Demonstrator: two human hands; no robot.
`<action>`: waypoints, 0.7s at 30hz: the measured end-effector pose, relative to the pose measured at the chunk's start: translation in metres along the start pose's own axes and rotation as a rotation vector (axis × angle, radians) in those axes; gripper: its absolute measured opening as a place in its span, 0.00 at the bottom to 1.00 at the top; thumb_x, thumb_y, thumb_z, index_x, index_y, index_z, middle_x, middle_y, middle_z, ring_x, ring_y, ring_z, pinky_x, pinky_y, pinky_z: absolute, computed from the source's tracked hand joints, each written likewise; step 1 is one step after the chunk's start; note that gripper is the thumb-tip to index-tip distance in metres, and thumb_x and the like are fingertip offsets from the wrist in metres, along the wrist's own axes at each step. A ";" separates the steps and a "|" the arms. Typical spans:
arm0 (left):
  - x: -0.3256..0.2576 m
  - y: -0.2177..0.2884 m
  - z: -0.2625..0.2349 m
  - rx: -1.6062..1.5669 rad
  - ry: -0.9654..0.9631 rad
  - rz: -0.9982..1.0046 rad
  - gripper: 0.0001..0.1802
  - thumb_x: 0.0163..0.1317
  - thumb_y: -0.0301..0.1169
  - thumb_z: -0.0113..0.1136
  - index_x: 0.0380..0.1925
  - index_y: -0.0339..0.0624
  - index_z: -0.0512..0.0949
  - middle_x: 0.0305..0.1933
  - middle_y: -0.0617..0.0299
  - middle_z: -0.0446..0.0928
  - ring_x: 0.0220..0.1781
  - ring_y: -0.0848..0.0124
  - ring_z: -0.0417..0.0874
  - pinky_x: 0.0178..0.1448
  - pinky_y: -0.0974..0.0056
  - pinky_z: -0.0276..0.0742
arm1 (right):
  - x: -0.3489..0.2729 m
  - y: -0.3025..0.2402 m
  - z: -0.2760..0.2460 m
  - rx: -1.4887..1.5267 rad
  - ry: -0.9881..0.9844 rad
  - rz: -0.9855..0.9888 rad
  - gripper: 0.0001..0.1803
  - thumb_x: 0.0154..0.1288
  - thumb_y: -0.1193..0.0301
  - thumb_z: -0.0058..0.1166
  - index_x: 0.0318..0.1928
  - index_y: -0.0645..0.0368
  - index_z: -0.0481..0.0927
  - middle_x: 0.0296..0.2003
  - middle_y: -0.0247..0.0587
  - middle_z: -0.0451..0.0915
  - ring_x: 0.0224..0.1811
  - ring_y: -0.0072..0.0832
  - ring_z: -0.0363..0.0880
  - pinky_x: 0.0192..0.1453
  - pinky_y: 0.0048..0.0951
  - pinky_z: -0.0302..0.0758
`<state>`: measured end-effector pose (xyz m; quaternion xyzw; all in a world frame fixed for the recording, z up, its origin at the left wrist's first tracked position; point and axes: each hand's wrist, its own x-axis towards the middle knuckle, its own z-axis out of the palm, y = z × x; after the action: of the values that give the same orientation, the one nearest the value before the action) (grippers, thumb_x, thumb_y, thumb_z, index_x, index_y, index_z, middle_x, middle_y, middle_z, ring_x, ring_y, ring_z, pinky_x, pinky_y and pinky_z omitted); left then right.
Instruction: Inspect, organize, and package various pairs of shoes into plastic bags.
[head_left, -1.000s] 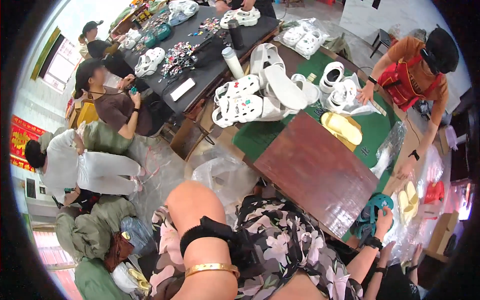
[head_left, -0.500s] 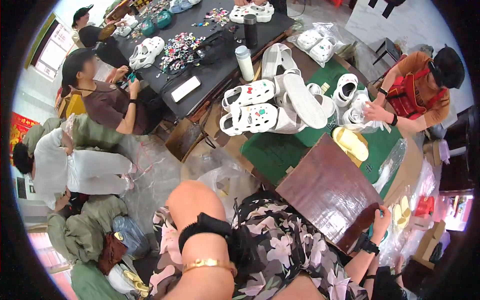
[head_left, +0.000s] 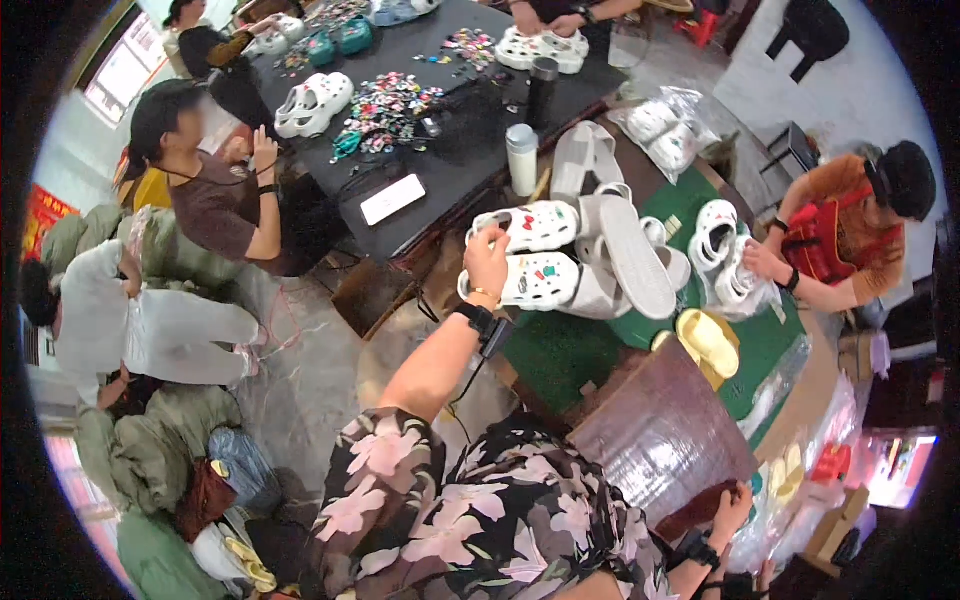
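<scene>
My left hand [head_left: 487, 266] reaches forward to a pair of white clogs [head_left: 541, 280] with colourful charms on top. Its fingers are closed at the heel end of the pair. Down at the right, my right hand [head_left: 733, 514] has its fingers curled at the near right edge of a glossy brown board [head_left: 655, 425]; part of its grip is hidden. Just right of the charmed clogs, a light grey slide sandal [head_left: 640, 262] lies over other grey footwear. Beyond my left hand stands a white bottle [head_left: 521, 160].
Yellow slides [head_left: 709, 342] lie on the green mat [head_left: 545, 350]. At the right a co-worker [head_left: 850, 235] handles white clogs [head_left: 722, 255] in plastic. Across the black table [head_left: 450, 140], a heap of charms [head_left: 392, 112] lies near a phone [head_left: 393, 200]. Bulging sacks [head_left: 150, 440] stand at the left.
My left arm has swung forward, and its hand has reached the charmed clogs. My right hand has shifted lower and left in view. The seated person at left has raised a hand.
</scene>
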<state>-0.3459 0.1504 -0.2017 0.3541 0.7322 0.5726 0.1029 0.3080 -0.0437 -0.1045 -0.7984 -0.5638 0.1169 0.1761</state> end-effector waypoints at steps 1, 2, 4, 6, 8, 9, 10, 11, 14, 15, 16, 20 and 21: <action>0.000 -0.016 -0.002 0.088 -0.119 -0.082 0.08 0.59 0.31 0.57 0.30 0.37 0.79 0.37 0.48 0.80 0.44 0.51 0.79 0.47 0.52 0.72 | -0.002 -0.002 0.000 -0.009 -0.007 0.016 0.21 0.54 0.77 0.57 0.51 0.66 0.75 0.45 0.48 0.74 0.42 0.37 0.73 0.51 0.34 0.70; -0.002 -0.059 0.002 0.218 0.006 0.110 0.11 0.61 0.33 0.54 0.28 0.37 0.79 0.39 0.48 0.79 0.45 0.49 0.78 0.47 0.51 0.72 | 0.002 0.003 0.006 0.026 0.017 -0.021 0.21 0.54 0.77 0.57 0.51 0.67 0.74 0.47 0.49 0.73 0.43 0.38 0.73 0.51 0.35 0.71; -0.010 -0.072 0.007 0.440 -0.100 -0.048 0.15 0.60 0.38 0.56 0.39 0.38 0.76 0.42 0.46 0.79 0.47 0.47 0.78 0.48 0.48 0.72 | 0.003 0.006 0.007 -0.061 -0.001 0.010 0.22 0.52 0.78 0.56 0.51 0.68 0.72 0.47 0.53 0.72 0.45 0.41 0.72 0.51 0.36 0.70; -0.015 -0.071 0.010 0.459 -0.237 -0.271 0.24 0.57 0.42 0.59 0.48 0.39 0.70 0.43 0.42 0.79 0.47 0.45 0.78 0.48 0.47 0.73 | 0.005 -0.010 0.002 -0.030 -0.001 0.043 0.22 0.52 0.78 0.56 0.50 0.68 0.72 0.45 0.54 0.71 0.45 0.42 0.71 0.50 0.37 0.70; -0.014 -0.062 0.014 0.393 -0.424 -0.471 0.33 0.52 0.46 0.63 0.52 0.36 0.68 0.41 0.37 0.79 0.45 0.44 0.80 0.48 0.47 0.74 | 0.006 0.003 0.002 -0.125 -0.024 0.152 0.22 0.51 0.78 0.58 0.49 0.66 0.73 0.46 0.48 0.74 0.48 0.38 0.73 0.52 0.32 0.70; -0.019 -0.064 0.015 0.354 -0.391 -0.380 0.34 0.50 0.44 0.65 0.53 0.36 0.67 0.38 0.37 0.79 0.42 0.43 0.81 0.46 0.48 0.75 | 0.007 0.011 0.004 -0.119 -0.022 0.142 0.22 0.51 0.78 0.58 0.49 0.66 0.73 0.46 0.48 0.74 0.48 0.38 0.73 0.52 0.32 0.70; -0.020 -0.069 0.019 0.345 -0.374 -0.372 0.33 0.50 0.43 0.66 0.52 0.36 0.68 0.38 0.37 0.80 0.42 0.43 0.81 0.46 0.48 0.75 | 0.009 0.019 0.005 -0.168 0.015 0.075 0.22 0.50 0.78 0.58 0.49 0.65 0.73 0.45 0.48 0.74 0.46 0.39 0.72 0.51 0.32 0.70; -0.021 -0.073 0.022 0.337 -0.356 -0.363 0.32 0.49 0.42 0.66 0.52 0.36 0.69 0.38 0.38 0.80 0.42 0.43 0.81 0.47 0.48 0.75 | 0.010 0.027 0.008 -0.217 0.053 0.008 0.21 0.50 0.78 0.58 0.48 0.64 0.73 0.44 0.47 0.74 0.45 0.39 0.72 0.51 0.33 0.70; -0.026 -0.074 0.023 0.180 -0.281 -0.372 0.28 0.48 0.37 0.67 0.48 0.34 0.71 0.34 0.47 0.81 0.34 0.54 0.83 0.40 0.56 0.77 | 0.018 0.024 0.009 -0.263 0.024 0.054 0.21 0.49 0.78 0.57 0.47 0.63 0.73 0.44 0.48 0.73 0.42 0.41 0.73 0.49 0.36 0.71; -0.028 -0.082 0.022 0.084 -0.247 -0.394 0.26 0.49 0.35 0.67 0.46 0.32 0.71 0.31 0.50 0.81 0.29 0.60 0.83 0.36 0.59 0.78 | 0.021 0.020 0.010 -0.240 -0.021 0.118 0.21 0.49 0.78 0.57 0.47 0.63 0.73 0.45 0.48 0.73 0.41 0.41 0.73 0.48 0.38 0.71; -0.026 -0.061 0.020 -0.141 -0.272 -0.486 0.23 0.50 0.32 0.66 0.43 0.32 0.72 0.28 0.53 0.79 0.26 0.65 0.81 0.32 0.62 0.76 | 0.017 0.018 0.010 -0.245 -0.016 0.126 0.21 0.49 0.78 0.57 0.47 0.63 0.73 0.45 0.48 0.73 0.41 0.41 0.73 0.48 0.38 0.71; -0.023 0.020 -0.006 -0.672 -0.352 -0.568 0.13 0.56 0.24 0.61 0.40 0.35 0.71 0.25 0.61 0.76 0.21 0.73 0.76 0.27 0.68 0.71 | 0.015 0.010 0.008 -0.285 0.036 0.128 0.19 0.46 0.78 0.57 0.43 0.64 0.73 0.40 0.51 0.74 0.41 0.43 0.73 0.48 0.39 0.71; -0.023 0.040 -0.015 -0.723 -0.378 -0.548 0.12 0.56 0.23 0.61 0.40 0.36 0.71 0.25 0.62 0.76 0.22 0.73 0.76 0.28 0.68 0.71 | 0.016 0.008 0.006 -0.287 0.041 0.086 0.19 0.45 0.78 0.57 0.42 0.64 0.74 0.38 0.52 0.75 0.41 0.44 0.73 0.48 0.39 0.71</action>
<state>-0.3213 0.1280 -0.1667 0.1878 0.5213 0.6677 0.4971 0.3181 -0.0308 -0.1134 -0.8410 -0.5363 0.0263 0.0664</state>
